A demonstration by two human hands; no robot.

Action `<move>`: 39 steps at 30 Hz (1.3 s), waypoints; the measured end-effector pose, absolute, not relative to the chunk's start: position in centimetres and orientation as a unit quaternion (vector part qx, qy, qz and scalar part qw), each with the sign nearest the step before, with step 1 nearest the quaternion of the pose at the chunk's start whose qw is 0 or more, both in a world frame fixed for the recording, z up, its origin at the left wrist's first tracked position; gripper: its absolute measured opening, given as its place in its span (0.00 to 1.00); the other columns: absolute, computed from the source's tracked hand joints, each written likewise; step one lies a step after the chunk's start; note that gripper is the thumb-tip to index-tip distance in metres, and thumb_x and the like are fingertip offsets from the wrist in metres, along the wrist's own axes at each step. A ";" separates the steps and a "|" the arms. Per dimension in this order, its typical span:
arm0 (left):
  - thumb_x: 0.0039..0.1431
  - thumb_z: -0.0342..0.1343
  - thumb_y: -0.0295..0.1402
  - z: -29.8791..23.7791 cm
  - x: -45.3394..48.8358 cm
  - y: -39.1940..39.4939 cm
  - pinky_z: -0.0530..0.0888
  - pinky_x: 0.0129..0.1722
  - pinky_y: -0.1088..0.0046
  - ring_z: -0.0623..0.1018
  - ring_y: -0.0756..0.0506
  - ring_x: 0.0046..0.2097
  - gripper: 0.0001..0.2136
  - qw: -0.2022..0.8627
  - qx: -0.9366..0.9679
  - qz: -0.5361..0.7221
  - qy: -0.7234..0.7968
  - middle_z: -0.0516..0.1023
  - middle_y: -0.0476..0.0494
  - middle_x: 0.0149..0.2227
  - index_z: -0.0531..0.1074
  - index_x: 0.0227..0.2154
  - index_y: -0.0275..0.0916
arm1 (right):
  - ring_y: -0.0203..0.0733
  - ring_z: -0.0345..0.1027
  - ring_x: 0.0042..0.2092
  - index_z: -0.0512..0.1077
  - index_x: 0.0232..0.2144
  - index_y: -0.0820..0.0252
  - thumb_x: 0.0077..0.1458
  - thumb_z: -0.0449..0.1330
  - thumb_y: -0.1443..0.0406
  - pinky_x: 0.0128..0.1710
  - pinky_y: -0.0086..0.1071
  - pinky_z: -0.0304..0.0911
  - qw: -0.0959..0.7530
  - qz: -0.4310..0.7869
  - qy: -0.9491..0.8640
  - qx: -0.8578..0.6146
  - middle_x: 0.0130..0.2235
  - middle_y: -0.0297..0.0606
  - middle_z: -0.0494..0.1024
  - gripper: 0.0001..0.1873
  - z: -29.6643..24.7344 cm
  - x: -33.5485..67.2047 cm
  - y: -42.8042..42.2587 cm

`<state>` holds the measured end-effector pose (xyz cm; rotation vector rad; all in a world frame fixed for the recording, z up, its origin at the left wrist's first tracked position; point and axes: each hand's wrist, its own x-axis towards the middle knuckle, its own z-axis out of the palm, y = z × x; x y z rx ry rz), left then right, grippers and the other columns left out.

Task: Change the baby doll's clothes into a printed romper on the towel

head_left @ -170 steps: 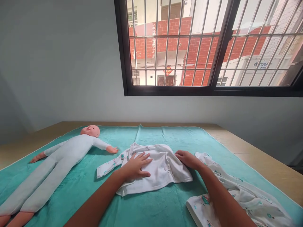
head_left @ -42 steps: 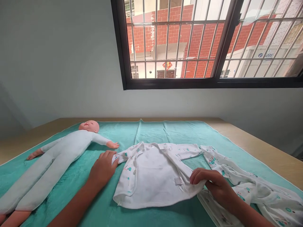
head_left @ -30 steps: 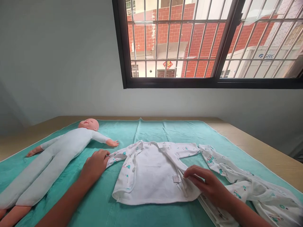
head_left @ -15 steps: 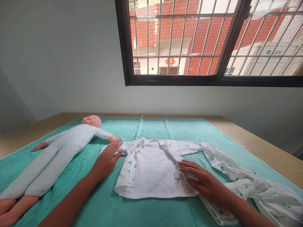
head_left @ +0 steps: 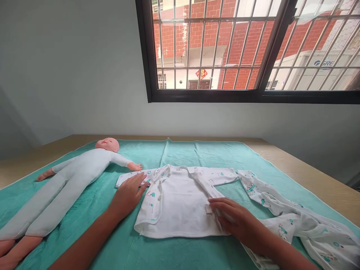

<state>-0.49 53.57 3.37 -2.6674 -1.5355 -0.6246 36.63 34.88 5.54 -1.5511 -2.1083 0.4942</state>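
Note:
A small white baby shirt [head_left: 185, 202] with green and red prints lies face up, its front spread apart and its pale inside showing. My left hand [head_left: 129, 195] rests by the shirt's left sleeve, fingers stretched over the fabric and thumb apart. Over the right front panel lies my right hand [head_left: 239, 217], its fingers extended beside a small white label [head_left: 208, 209]; part of the panel is hidden beneath it. To the left, a baby doll [head_left: 87, 165] in a white suit lies on its back, one hand close to the sleeve's end.
Matching white printed baby trousers [head_left: 303, 221] lie crumpled at the right, partly under my right forearm. Everything rests on a green cloth [head_left: 180, 152] covering a wooden table [head_left: 295, 165]. Behind stand a grey wall and a barred window [head_left: 208, 95].
My right hand has moved slightly left and down across the shirt's panel. My left hand has settled lower on the sleeve. The shirt and doll lie nearly as before.

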 end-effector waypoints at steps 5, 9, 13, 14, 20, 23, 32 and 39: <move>0.67 0.45 0.40 5.1 2.0 50.2 0.67 0.56 0.62 0.71 0.41 0.56 0.17 0.001 -0.915 -0.238 -0.327 0.74 0.41 0.54 0.70 0.52 0.43 | 0.46 0.58 0.62 0.67 0.55 0.50 0.63 0.52 0.64 0.61 0.43 0.60 0.278 0.128 -0.732 -0.609 0.62 0.40 0.64 0.19 5.6 36.7 35.2; 0.67 0.45 0.38 5.7 4.3 47.7 0.69 0.47 0.62 0.73 0.42 0.47 0.14 0.005 -0.939 -0.186 -0.291 0.74 0.41 0.47 0.72 0.48 0.46 | 0.46 0.61 0.60 0.72 0.50 0.50 0.64 0.51 0.61 0.58 0.41 0.63 0.263 0.142 -0.735 -0.608 0.60 0.39 0.67 0.16 5.3 36.9 35.4; 0.63 0.50 0.40 5.2 5.2 47.5 0.68 0.42 0.64 0.72 0.43 0.42 0.11 -0.020 -0.900 -0.174 -0.398 0.72 0.43 0.43 0.73 0.43 0.45 | 0.49 0.63 0.59 0.73 0.49 0.50 0.63 0.52 0.57 0.57 0.44 0.63 0.265 0.131 -0.721 -0.626 0.59 0.39 0.69 0.16 4.2 37.7 35.6; 0.61 0.52 0.39 5.1 5.3 47.5 0.68 0.42 0.64 0.72 0.42 0.43 0.10 -0.028 -0.891 -0.177 -0.418 0.72 0.43 0.42 0.72 0.42 0.45 | 0.49 0.63 0.59 0.73 0.49 0.50 0.63 0.52 0.57 0.57 0.45 0.63 0.275 0.120 -0.710 -0.637 0.58 0.40 0.69 0.16 4.0 37.9 35.6; 0.60 0.48 0.29 5.3 5.1 47.6 0.66 0.43 0.63 0.73 0.41 0.45 0.11 -0.087 -0.869 -0.203 -0.443 0.75 0.44 0.39 0.72 0.43 0.44 | 0.48 0.68 0.52 0.70 0.49 0.51 0.61 0.53 0.55 0.51 0.45 0.65 0.298 0.164 -0.676 -0.654 0.52 0.41 0.74 0.16 6.5 34.4 38.4; 0.60 0.45 0.25 5.6 4.9 47.5 0.66 0.43 0.65 0.75 0.44 0.41 0.14 -0.132 -0.852 -0.242 -0.444 0.76 0.46 0.37 0.71 0.44 0.43 | 0.42 0.72 0.46 0.67 0.51 0.53 0.59 0.55 0.56 0.45 0.36 0.68 0.319 0.265 -0.664 -0.622 0.50 0.40 0.75 0.18 7.9 30.0 43.0; 0.58 0.53 0.37 5.4 4.8 47.1 0.65 0.41 0.60 0.73 0.36 0.46 0.10 -0.077 -0.870 -0.163 -0.458 0.76 0.40 0.43 0.72 0.42 0.43 | 0.41 0.68 0.37 0.72 0.46 0.57 0.53 0.60 0.54 0.38 0.33 0.58 0.343 0.246 -0.616 -0.665 0.37 0.37 0.77 0.20 4.5 22.3 56.7; 0.55 0.47 0.24 4.9 4.8 47.2 0.67 0.42 0.61 0.75 0.40 0.42 0.18 -0.134 -0.858 -0.195 -0.455 0.78 0.42 0.38 0.73 0.46 0.42 | 0.34 0.60 0.30 0.74 0.44 0.53 0.52 0.55 0.60 0.32 0.26 0.54 0.422 0.272 -0.618 -0.605 0.25 0.28 0.68 0.17 2.7 23.3 56.8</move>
